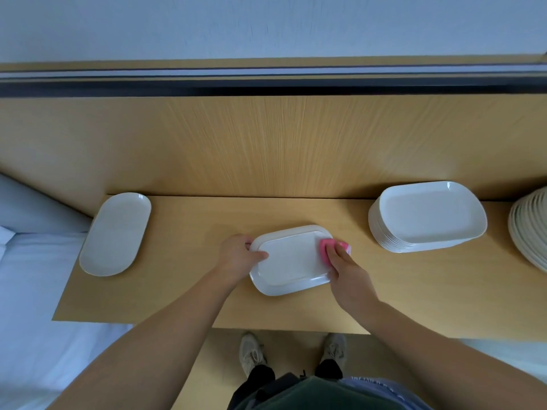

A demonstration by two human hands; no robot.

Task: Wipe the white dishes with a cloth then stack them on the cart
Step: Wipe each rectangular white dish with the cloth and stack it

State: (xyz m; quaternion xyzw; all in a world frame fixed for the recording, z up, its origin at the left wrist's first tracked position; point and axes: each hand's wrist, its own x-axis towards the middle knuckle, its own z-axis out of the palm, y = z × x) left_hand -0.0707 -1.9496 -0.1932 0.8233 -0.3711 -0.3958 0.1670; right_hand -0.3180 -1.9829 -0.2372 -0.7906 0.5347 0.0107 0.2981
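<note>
A white rectangular dish [291, 263] lies on the wooden table [189, 291] in front of me. My left hand [239, 255] grips its left rim, thumb on top. My right hand [344, 269] holds a pink cloth [327, 250] against the dish's right edge. A single white oval dish [115, 233] rests at the table's left end. To the right stands a stack of several white rectangular dishes [426, 217]. No cart is in view.
Another stack of cream round plates [531, 229] is cut off at the right edge. A wooden panel [266, 143] rises behind the table. White bedding [32, 291] lies to the left. My feet [293, 350] stand below the table's front edge.
</note>
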